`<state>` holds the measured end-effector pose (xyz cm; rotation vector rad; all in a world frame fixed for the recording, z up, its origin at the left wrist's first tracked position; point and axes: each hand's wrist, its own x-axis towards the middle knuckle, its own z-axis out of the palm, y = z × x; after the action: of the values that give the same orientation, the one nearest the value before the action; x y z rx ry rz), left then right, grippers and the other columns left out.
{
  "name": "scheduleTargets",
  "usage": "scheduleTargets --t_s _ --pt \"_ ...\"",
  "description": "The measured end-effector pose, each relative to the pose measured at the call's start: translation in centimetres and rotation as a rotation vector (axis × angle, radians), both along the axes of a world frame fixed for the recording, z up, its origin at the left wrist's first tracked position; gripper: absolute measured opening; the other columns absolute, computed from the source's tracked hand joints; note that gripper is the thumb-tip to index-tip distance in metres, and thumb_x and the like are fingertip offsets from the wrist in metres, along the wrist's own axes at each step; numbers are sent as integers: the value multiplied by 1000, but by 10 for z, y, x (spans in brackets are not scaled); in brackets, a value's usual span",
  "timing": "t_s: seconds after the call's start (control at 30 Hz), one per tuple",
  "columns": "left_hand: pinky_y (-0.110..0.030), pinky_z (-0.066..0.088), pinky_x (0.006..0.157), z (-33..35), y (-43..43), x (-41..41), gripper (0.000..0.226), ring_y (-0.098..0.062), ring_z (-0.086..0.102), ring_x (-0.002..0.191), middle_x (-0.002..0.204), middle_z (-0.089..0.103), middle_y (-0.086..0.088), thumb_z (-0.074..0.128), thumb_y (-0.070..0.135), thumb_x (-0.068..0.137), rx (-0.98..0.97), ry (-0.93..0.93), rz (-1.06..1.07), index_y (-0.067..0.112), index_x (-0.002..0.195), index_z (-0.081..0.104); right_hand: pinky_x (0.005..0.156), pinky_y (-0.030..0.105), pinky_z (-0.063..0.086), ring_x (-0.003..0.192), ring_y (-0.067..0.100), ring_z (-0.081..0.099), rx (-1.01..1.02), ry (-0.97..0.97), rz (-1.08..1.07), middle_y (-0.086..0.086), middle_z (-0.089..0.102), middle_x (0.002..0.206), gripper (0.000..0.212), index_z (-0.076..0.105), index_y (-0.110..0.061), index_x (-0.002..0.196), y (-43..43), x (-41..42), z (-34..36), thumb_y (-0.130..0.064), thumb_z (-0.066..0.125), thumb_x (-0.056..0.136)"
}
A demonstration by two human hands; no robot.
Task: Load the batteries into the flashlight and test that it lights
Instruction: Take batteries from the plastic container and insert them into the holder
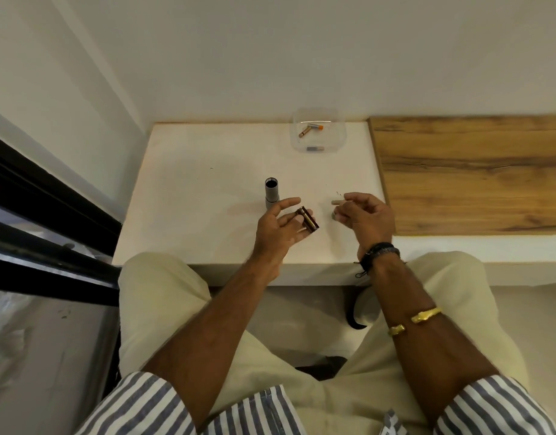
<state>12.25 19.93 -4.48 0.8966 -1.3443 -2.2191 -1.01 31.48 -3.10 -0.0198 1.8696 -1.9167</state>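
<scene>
A grey flashlight body stands upright on the white table, its open dark end facing up. My left hand is just right of it and holds a dark battery holder with batteries in it between thumb and fingers. My right hand hovers further right and pinches a single pale battery at its fingertips. A small grey part, possibly the flashlight's cap, lies on the table under that hand, mostly hidden.
A clear plastic box at the table's far edge holds a few loose batteries. A wooden surface adjoins the table on the right. A wall runs behind, and a dark window frame on the left.
</scene>
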Motion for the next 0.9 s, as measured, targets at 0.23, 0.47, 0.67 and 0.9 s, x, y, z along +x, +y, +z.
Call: scheduleTargets --t_s 0.23,0.47,0.67,0.9 --pt "-43 59 92 -2 -8 3 20 -35 69 108 113 67 -24 59 3 97 460 106 50 7 117 58 67 32 61 73 14 72 448 198 -187 -7 74 72 13 77 -22 79 8 -28 -25 -28 86 73" --pt "-46 54 98 -2 -3 1 24 -35 67 113 131 61 -28 50 -8 99 433 88 33 1 121 50 70 29 55 80 14 67 641 357 -18 -7 74 81 13 79 -21 87 1 -20 -45 -32 82 81" --pt "-46 52 103 5 -4 2 33 -34 63 114 123 55 -25 43 -13 99 459 112 -23 -3 130 53 80 37 61 86 18 69 692 418 50 -3 78 94 12 81 -21 94 1 -18 -46 -28 78 85" --pt "-48 54 100 12 -2 5 36 -36 61 117 121 60 -22 44 -14 97 392 126 -84 -1 130 54 78 31 54 84 18 67 668 423 13 -2 75 101 21 77 -21 101 2 -16 -38 -31 80 83"
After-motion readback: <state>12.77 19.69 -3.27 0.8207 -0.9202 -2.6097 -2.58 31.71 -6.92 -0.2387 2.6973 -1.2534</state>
